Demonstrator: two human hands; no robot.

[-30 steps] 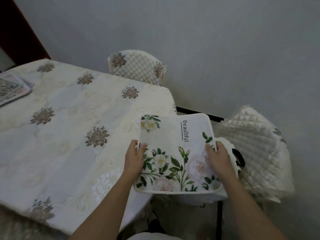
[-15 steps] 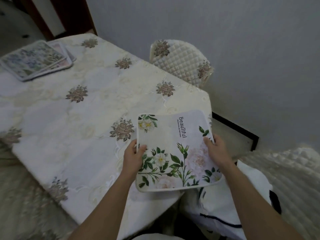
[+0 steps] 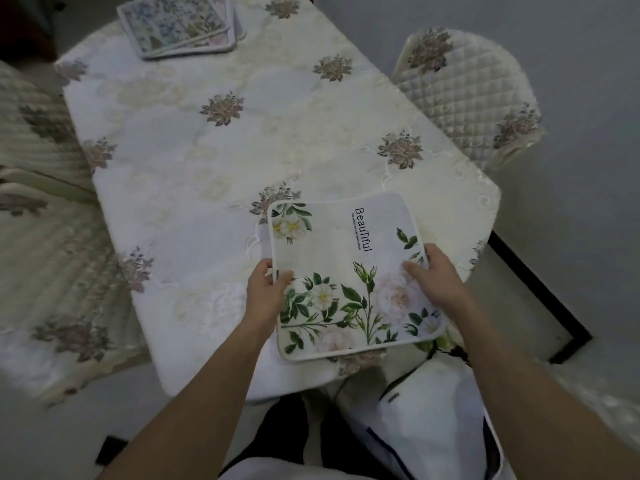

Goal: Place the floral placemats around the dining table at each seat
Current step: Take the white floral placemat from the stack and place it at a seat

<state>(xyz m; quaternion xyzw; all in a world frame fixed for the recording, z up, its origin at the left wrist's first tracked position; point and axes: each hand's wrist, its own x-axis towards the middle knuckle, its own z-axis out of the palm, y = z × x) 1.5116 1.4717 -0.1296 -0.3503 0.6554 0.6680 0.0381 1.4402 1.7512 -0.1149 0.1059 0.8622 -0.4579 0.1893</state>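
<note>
Incomplete: left hand (image 3: 266, 289) and right hand (image 3: 434, 280) pinch opposite edges of the white rose-printed placemat (image 3: 346, 268) at the near corner of the cream-clothed dining table (image 3: 194, 188); a stack of blue-toned floral placemats (image 3: 181, 24) lies undistributed at its far end.

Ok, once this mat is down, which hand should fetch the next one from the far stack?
Probably left. The stack lies far-left; the left hand grips the placemat at its left edge, on that side, while the right hand holds the right edge.

Quilted chair (image 3: 467, 95) sitting against plain grey wall (image 3: 588, 98). Black baseboard (image 3: 542, 289) running along it. Cloth-covered chair (image 3: 41, 140) standing left, pale floor (image 3: 52, 445) showing below.
</note>
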